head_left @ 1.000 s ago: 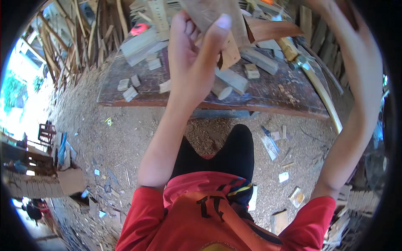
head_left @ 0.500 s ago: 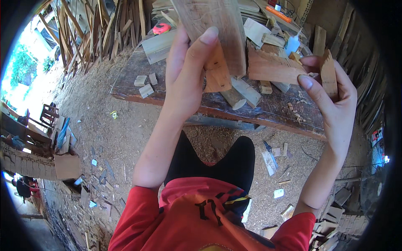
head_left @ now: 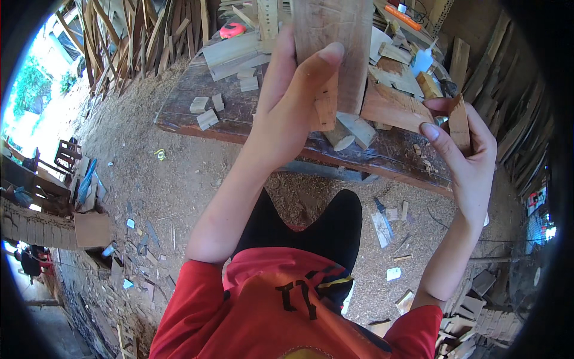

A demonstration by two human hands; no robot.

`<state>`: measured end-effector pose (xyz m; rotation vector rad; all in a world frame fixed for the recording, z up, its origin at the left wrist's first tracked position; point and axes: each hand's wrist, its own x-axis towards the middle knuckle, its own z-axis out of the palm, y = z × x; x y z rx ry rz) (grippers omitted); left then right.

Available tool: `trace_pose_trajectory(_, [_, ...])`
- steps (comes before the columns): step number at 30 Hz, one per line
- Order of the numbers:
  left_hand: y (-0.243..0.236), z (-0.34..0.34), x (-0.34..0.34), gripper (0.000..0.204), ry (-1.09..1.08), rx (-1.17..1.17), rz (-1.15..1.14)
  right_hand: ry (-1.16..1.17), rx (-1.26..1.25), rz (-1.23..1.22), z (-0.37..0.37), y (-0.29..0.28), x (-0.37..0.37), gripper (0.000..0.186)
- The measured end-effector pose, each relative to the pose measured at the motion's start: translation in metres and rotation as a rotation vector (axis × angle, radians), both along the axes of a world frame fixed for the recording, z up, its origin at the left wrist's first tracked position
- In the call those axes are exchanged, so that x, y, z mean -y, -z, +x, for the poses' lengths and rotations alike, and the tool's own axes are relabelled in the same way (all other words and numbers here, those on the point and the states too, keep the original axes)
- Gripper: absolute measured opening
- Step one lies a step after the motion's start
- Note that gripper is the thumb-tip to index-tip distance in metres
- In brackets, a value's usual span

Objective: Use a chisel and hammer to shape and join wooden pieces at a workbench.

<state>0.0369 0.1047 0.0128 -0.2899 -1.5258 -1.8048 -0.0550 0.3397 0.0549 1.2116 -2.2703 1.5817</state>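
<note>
My left hand (head_left: pixel 287 99) is closed around a broad brown wooden board (head_left: pixel 332 57), held nearly upright above the workbench, with the thumb across its face. A smaller orange-brown wood piece (head_left: pixel 326 110) with dark marks is clasped along with it. My right hand (head_left: pixel 469 143) pinches a flat wood piece (head_left: pixel 394 109) between thumb and fingers. A short block with a jagged top (head_left: pixel 459 127) stands within the same grip; whether the two are joined I cannot tell. The flat piece's left end comes close to the board's lower edge.
Below the hands is a dark wooden workbench (head_left: pixel 179 116) with offcuts (head_left: pixel 207 119), a red tape measure (head_left: pixel 232 30), a white bottle (head_left: pixel 422 61) and an orange tool (head_left: pixel 402 17). Long wood strips (head_left: pixel 119 42) lean at the back left. Scraps and shavings cover the floor (head_left: pixel 179 179).
My left hand has shifted right with the board, which stands more upright. My right hand has come slightly left and down, keeping its wood pieces. A pale perforated strip shows behind the left hand.
</note>
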Motion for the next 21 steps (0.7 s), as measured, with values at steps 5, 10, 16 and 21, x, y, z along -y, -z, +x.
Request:
trace_pose_trajectory(5, [0.007,-0.004,0.003,0.063,0.026,0.099,0.008,0.007,0.019,0.015,-0.006,0.012,0.002,0.032])
trace_pose_trajectory(10, [0.014,-0.008,0.007,0.066,0.081,0.045,0.072,0.001,0.036,0.003,-0.010,0.026,0.006,0.031])
trace_pose_trajectory(16, [0.015,-0.008,0.006,0.070,-0.008,-0.010,-0.131,0.020,-0.022,0.023,-0.003,0.031,0.010,0.031])
trace_pose_trajectory(21, [0.021,-0.009,0.011,0.069,-0.015,0.086,-0.127,0.025,-0.022,0.007,0.012,0.033,0.010,0.028])
